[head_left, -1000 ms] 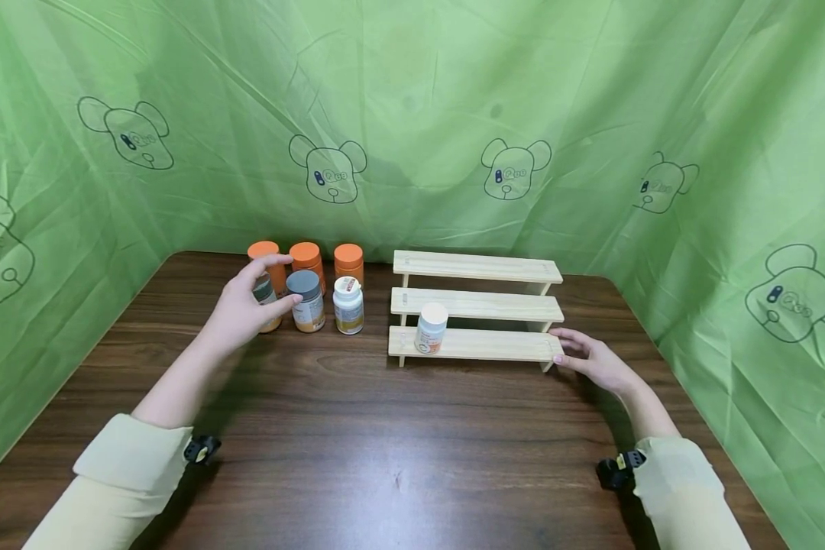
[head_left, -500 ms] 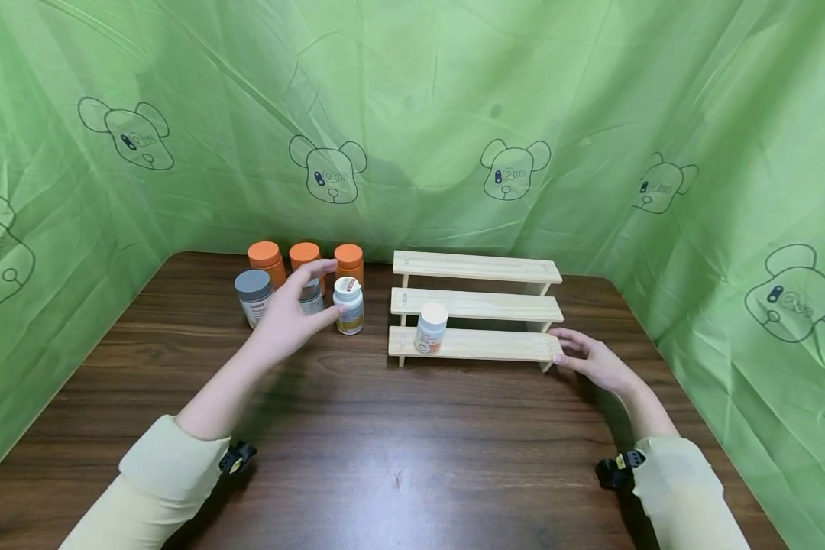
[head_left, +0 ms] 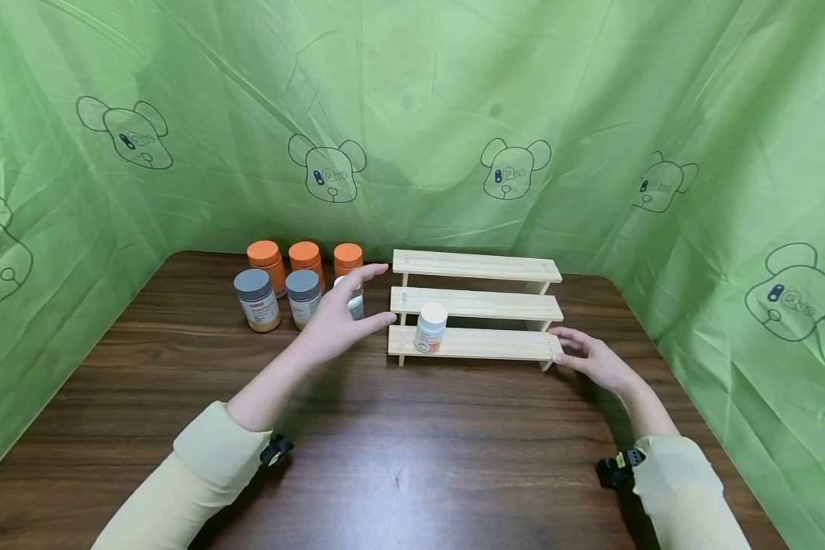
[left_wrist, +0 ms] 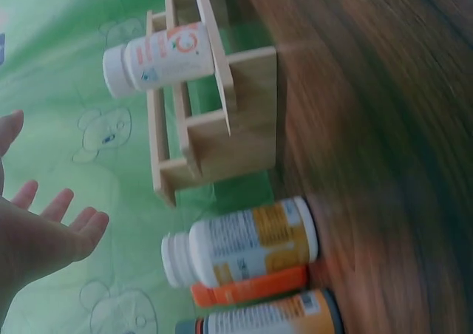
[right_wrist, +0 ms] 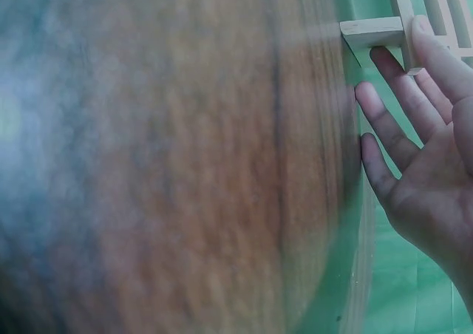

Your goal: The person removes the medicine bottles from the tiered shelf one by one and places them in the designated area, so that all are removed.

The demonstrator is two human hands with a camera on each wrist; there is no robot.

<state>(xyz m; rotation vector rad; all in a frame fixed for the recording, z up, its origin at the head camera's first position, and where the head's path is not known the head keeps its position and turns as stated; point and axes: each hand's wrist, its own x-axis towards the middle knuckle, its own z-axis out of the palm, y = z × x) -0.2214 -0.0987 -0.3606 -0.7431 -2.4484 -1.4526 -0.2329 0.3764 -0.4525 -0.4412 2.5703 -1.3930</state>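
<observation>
My left hand (head_left: 333,325) hovers with thumb and fingers spread and nothing between them, left of a white pill bottle (head_left: 431,328). That bottle stands upright at the left end of the lowest step of a three-step wooden rack (head_left: 495,344). Partly hidden behind the left hand is another white-capped bottle (left_wrist: 247,242), yellow and white on its label. At the rack's right end my right hand (head_left: 594,365) holds the lowest step, the thumb (right_wrist: 425,35) at the board and fingers bent around its end.
Two grey-capped jars (head_left: 257,302) stand left of the left hand. Behind them, several orange-capped orange bottles (head_left: 266,263) form a back row. A green curtain (head_left: 412,114) printed with bear heads encloses the dark wooden table (head_left: 399,443).
My left hand has moved right, from over the grey-capped jars, past the white-capped bottle to the rack's left end. The right hand and the rack have stayed still.
</observation>
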